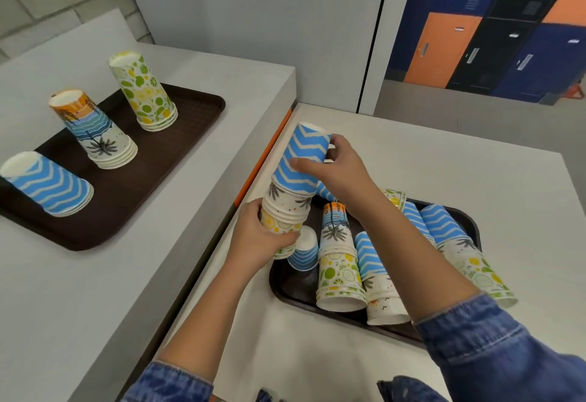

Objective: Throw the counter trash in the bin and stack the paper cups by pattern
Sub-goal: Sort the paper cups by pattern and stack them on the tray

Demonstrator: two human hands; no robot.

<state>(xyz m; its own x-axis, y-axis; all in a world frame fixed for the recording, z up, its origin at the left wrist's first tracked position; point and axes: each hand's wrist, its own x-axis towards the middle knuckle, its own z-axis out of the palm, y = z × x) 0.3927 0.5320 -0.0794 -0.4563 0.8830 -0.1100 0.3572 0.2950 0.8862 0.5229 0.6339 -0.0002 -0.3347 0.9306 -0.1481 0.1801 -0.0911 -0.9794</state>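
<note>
A: Where is the blue cup [304, 157]?

B: Above the far left corner of the near tray [285, 287], mouth down, capping the mixed stack [285, 211]. The right hand [342, 170] grasps it, thumb on the near side and fingers curled round the far side.

A: And the stack under it?

B: The left hand [257, 237] clasps its lower part, around the citrus cups. Palm cups show between the two hands. The column is tilted, its top toward the right.

A: What crowds it?

B: On the near tray, just below the left hand, a small cup [304, 252] stands base up. To its right are three more jumbled piles with their mouths toward the near edge: a palm pile [339, 262], a zigzag pile [377, 278] and a long pile [459, 243] reaching the tray's right rim. The right forearm crosses above them, so parts are hidden.

A: Farther out?

B: Left of the near tray, across a gap, on another counter, a far tray [190, 107] carries three sorted stacks, all mouth down: a blue stack [54, 189], a palm stack [95, 135] and a citrus stack [146, 94]. Beyond the near tray, to the right, stand lockers [491, 37].
</note>
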